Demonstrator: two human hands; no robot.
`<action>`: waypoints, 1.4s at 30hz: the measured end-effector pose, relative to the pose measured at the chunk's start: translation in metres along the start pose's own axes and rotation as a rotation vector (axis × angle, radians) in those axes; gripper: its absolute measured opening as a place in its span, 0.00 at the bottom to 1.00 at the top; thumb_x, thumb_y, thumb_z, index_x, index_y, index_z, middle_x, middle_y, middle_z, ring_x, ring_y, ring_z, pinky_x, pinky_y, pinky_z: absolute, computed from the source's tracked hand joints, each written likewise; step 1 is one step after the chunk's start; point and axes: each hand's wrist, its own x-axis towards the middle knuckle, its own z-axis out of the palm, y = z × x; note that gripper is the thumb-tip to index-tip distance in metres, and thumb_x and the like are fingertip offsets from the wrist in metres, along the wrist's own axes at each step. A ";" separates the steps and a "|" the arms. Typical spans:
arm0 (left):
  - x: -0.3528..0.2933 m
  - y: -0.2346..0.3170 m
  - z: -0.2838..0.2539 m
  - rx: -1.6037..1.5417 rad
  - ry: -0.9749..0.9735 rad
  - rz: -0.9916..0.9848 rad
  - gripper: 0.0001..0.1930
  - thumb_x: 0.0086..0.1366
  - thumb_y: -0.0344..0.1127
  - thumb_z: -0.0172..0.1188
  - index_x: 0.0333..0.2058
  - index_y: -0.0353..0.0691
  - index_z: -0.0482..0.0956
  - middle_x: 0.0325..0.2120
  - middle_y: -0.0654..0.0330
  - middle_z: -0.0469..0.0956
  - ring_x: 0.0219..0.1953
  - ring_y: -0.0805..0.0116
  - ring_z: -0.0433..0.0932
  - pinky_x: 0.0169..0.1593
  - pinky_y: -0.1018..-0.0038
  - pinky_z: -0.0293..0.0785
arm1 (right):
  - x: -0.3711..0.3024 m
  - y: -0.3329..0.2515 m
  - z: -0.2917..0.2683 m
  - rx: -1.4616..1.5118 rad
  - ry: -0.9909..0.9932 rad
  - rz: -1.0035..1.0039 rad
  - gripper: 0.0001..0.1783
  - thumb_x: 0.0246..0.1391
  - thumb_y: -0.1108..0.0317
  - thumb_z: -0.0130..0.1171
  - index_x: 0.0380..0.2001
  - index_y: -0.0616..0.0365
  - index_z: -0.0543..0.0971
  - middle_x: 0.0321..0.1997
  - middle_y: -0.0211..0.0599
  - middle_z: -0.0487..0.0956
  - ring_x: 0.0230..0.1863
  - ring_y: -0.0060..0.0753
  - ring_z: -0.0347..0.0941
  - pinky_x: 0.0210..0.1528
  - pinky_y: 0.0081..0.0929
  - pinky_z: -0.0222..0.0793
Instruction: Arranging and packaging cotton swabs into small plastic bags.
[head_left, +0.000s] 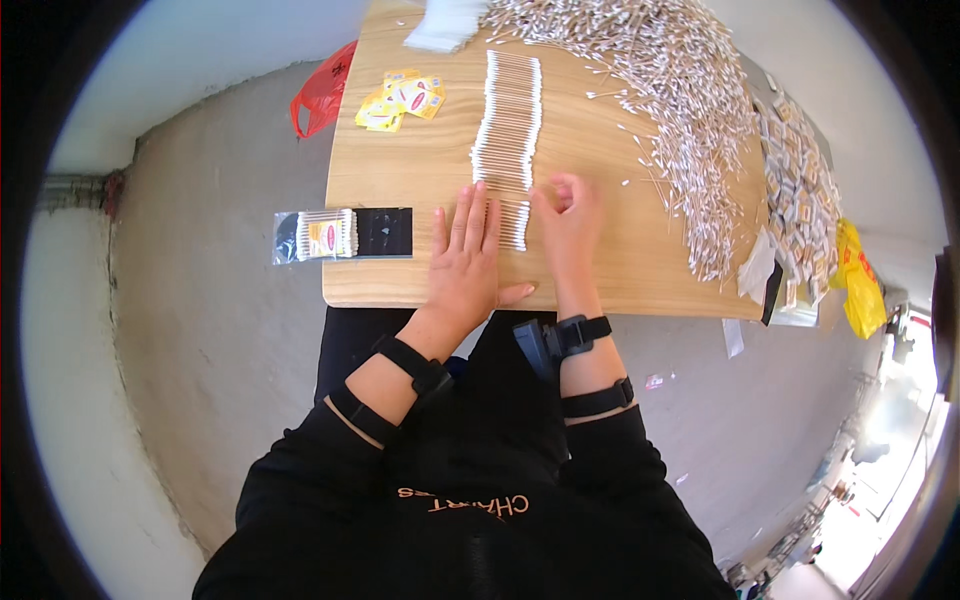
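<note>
A long column of cotton swabs (pixel 507 120) lies on the wooden table, the sticks side by side and the tips lined up along both edges. My left hand (pixel 465 255) rests flat over the near left part of this column with its fingers stretched out, covering some of the swabs. Just right of the column's near end, my right hand (pixel 572 225) is closed with the fingers curled in and the thumb against them. Whatever may be between those fingers is too small to make out. To the left, a clear bag of swabs with a yellow label (pixel 322 236) lies partly over a black pad (pixel 385 232).
Loose cotton swabs (pixel 690 110) form a big heap at the far right. Yellow cards (pixel 400 98) and clear plastic sleeves (pixel 445 25) lie at the far left. Many filled packs (pixel 800 190) stand beyond the right edge, near a yellow bag (pixel 858 280). A red bag (pixel 325 92) hangs left.
</note>
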 end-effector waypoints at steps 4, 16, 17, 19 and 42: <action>0.001 0.003 -0.002 -0.004 -0.015 -0.018 0.58 0.44 0.68 0.62 0.64 0.31 0.51 0.68 0.46 0.42 0.71 0.54 0.39 0.69 0.52 0.35 | 0.000 0.001 -0.001 -0.190 -0.107 -0.102 0.10 0.46 0.70 0.65 0.34 0.57 0.78 0.32 0.38 0.73 0.32 0.33 0.71 0.35 0.29 0.69; 0.000 0.003 -0.009 0.022 -0.078 -0.049 0.57 0.44 0.65 0.64 0.64 0.32 0.51 0.67 0.43 0.42 0.71 0.52 0.40 0.70 0.56 0.35 | -0.036 0.000 0.018 0.633 -0.037 0.090 0.24 0.67 0.55 0.39 0.54 0.67 0.63 0.55 0.47 0.65 0.58 0.38 0.66 0.63 0.33 0.61; 0.000 0.002 -0.008 0.006 -0.056 -0.035 0.57 0.43 0.64 0.65 0.64 0.33 0.52 0.67 0.43 0.43 0.71 0.52 0.40 0.70 0.57 0.36 | -0.039 0.000 0.020 0.671 -0.012 0.069 0.25 0.67 0.53 0.39 0.54 0.65 0.63 0.54 0.44 0.65 0.60 0.37 0.63 0.66 0.34 0.57; -0.002 0.000 -0.002 -0.014 -0.031 -0.026 0.56 0.43 0.63 0.65 0.64 0.34 0.52 0.67 0.43 0.43 0.70 0.52 0.41 0.70 0.59 0.36 | -0.043 0.000 0.024 0.730 -0.052 0.077 0.27 0.67 0.52 0.37 0.55 0.66 0.62 0.57 0.45 0.63 0.62 0.38 0.59 0.68 0.35 0.52; -0.044 -0.085 -0.047 0.464 -0.103 -0.180 0.43 0.59 0.55 0.49 0.66 0.33 0.48 0.69 0.52 0.43 0.72 0.59 0.36 0.69 0.52 0.26 | -0.080 -0.061 0.111 0.141 -0.173 -0.187 0.23 0.60 0.64 0.45 0.56 0.64 0.64 0.54 0.52 0.64 0.59 0.53 0.56 0.61 0.44 0.49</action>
